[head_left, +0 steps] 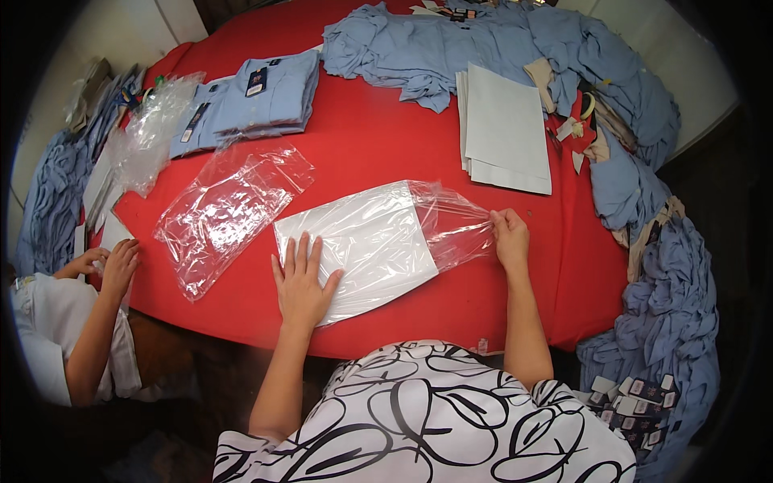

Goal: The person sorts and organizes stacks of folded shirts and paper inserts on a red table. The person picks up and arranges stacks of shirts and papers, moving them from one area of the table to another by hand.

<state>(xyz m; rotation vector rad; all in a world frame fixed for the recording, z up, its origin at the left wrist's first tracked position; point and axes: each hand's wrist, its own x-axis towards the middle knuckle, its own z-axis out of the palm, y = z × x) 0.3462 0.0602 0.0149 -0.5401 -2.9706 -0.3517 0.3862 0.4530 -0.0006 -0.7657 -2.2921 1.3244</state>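
Note:
In front of me a clear plastic bag (459, 229) lies on the red table, with a white card sheet (362, 249) inside its left part. My left hand (304, 282) rests flat on the bag's left end, fingers spread. The bag's right end is pinched in my right hand (509, 240), which draws the film into taut creases. Just beyond my left hand lies another clear plastic bag (233, 213), crumpled and shiny. To the far side of my right hand sits a stack of white card sheets (507, 133).
Folded blue shirts (262, 101) with dark tags lie at the back left, beside more clear bags (157, 125). Loose blue garments (475, 48) heap along the far and right edges of the red table (386, 149). A co-worker's hands (113, 266) are at the left edge.

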